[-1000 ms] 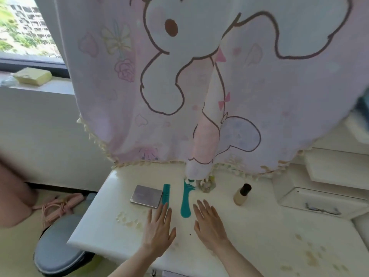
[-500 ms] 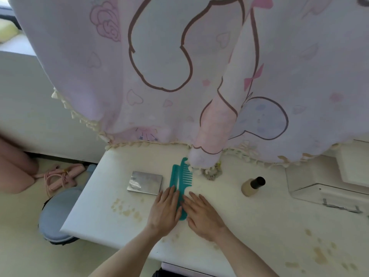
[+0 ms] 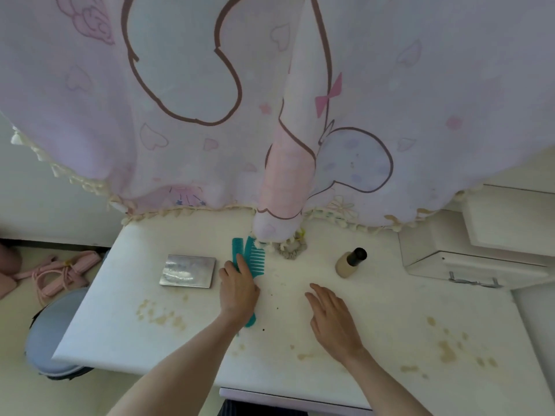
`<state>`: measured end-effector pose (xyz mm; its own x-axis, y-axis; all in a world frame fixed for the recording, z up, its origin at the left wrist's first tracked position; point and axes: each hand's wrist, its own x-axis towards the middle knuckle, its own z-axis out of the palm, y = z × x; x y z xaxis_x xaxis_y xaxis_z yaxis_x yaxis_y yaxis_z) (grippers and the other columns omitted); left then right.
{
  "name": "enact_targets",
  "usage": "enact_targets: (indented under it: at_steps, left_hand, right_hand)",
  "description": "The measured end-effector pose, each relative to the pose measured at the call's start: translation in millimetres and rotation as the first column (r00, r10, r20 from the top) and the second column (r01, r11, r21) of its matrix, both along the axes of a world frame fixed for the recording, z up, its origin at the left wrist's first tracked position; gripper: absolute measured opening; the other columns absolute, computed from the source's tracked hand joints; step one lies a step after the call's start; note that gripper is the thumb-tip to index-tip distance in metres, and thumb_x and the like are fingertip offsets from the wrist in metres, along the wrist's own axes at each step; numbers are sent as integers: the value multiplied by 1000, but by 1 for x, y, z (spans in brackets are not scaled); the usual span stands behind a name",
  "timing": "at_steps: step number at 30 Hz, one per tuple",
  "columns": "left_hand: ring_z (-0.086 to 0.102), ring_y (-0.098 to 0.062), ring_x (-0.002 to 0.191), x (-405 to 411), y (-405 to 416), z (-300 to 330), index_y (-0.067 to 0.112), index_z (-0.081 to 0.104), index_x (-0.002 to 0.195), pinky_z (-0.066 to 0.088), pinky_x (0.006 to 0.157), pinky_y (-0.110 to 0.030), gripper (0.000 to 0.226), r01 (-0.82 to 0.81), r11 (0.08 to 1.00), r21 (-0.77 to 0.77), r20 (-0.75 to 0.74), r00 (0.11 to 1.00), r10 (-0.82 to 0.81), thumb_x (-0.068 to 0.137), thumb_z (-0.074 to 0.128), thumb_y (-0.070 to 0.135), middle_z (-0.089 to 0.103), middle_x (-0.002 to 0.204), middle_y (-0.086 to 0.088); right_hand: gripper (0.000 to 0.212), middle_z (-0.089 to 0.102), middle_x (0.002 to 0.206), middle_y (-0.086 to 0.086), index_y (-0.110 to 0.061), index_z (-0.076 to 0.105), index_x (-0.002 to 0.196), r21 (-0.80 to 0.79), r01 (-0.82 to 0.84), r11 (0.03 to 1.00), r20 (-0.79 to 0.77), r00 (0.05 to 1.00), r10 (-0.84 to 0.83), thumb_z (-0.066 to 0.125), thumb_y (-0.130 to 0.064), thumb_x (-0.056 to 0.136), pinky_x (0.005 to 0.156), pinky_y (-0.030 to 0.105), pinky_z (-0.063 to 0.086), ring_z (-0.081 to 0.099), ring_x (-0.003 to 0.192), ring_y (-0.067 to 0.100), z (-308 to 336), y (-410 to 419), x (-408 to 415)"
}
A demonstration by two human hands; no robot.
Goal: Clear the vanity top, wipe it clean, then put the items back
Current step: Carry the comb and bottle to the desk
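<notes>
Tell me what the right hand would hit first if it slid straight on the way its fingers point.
The right hand points up and slightly left across bare vanity top. Its line seems to lead to the scrunchie under the curtain hem; depth is uncertain. The bottle lies off to the right.

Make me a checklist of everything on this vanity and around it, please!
Surface: white vanity top, with yellowish stains at front left and front right, plus dark specks near the middle.
Job's things: two teal combs side by side; silver compact lying flat to their left; beige bottle with a black cap, tipped over; scrunchie by the curtain hem.
Clutter: nothing seen beyond those.
Hands: left hand lies on the combs, fingers curling on them; right hand open, holding nothing.
Cables: nothing seen.
Surroundings: pink cartoon curtain hanging over the back edge; white drawer unit at right; grey stool and pink straps on the floor at left.
</notes>
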<state>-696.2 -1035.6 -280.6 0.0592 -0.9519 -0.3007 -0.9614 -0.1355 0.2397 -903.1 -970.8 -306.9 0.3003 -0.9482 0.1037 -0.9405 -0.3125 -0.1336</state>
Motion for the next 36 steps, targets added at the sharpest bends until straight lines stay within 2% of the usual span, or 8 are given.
enact_targets:
  at_steps: [5, 8, 12, 18, 23, 30, 33, 36]
  left_hand:
    - [56, -25, 69, -7, -2, -3, -2, 52, 104, 44, 50, -23, 44, 5, 1000, 1, 94, 996, -5, 66, 73, 5, 55, 85, -15]
    - [53, -19, 96, -5, 1, -11, 5, 37, 118, 45, 74, -23, 25, -41, 998, 50, 105, 994, 35, 93, 40, 7, 50, 112, -9]
    - [53, -21, 102, -6, 0, -11, 4, 35, 120, 46, 79, -25, 25, -51, 997, 57, 139, 989, 43, 95, 35, 5, 49, 116, -10]
    - [60, -22, 93, -4, 4, 0, 4, 38, 115, 48, 71, -26, 20, -79, 994, 80, 99, 993, 71, 96, 40, 5, 45, 115, -11]
    - [60, -29, 84, 0, 22, 14, 7, 37, 108, 45, 63, -34, 14, -141, 987, 72, -25, 989, 143, 94, 36, 6, 56, 103, -12]
    - [64, -22, 84, -8, 61, 31, 14, 37, 115, 49, 64, -31, 25, 69, 998, 11, 44, 997, -69, 97, 36, 31, 63, 106, -2]
    - [64, -21, 86, -28, 64, 45, 15, 40, 114, 47, 64, -30, 33, 141, 988, -68, 22, 990, -139, 98, 31, 42, 63, 105, -1]
    - [63, -23, 90, -53, 53, 65, 16, 43, 110, 45, 69, -32, 32, 211, 967, -140, 17, 977, -211, 98, 29, 42, 64, 104, -1]
  right_hand:
    - [30, 59, 101, 14, 1, 56, 101, 28, 468, 883, 259, 850, -458, 59, -6, 72, 70, 37, 53, 54, 92, 31, 4, -4, -19]
    - [59, 50, 122, 20, 6, 46, 122, 269, 632, 727, 416, 604, -680, 73, -4, 71, 86, 43, 47, 49, 110, 39, 14, -24, -30]
    - [73, 50, 133, 10, -5, 39, 136, 484, 563, 669, 584, 362, -727, 76, -15, 74, 100, 40, 40, 45, 124, 29, 18, -60, -33]
    - [33, 61, 91, 6, -5, 61, 108, 632, 505, 588, 626, 115, -771, 72, -8, 77, 79, 26, 41, 59, 93, 27, 28, -83, -25]
    - [23, 66, 88, 12, -3, 65, 99, 631, 544, 553, 636, 46, -770, 66, -3, 76, 71, 28, 44, 60, 83, 27, 25, -80, -17]
    - [20, 68, 88, 19, -2, 62, 89, 504, 566, 652, 736, 114, -667, 59, 8, 72, 66, 32, 47, 61, 83, 35, 44, -59, -7]
    - [16, 63, 77, 7, -5, 62, 85, 497, 605, 623, 752, 59, -657, 59, 6, 74, 56, 20, 37, 59, 78, 29, 55, -48, -17]
    - [3, 58, 70, 8, -4, 60, 81, 502, 675, 541, 757, -41, -652, 61, -3, 79, 60, 27, 33, 55, 73, 29, 70, -35, -33]
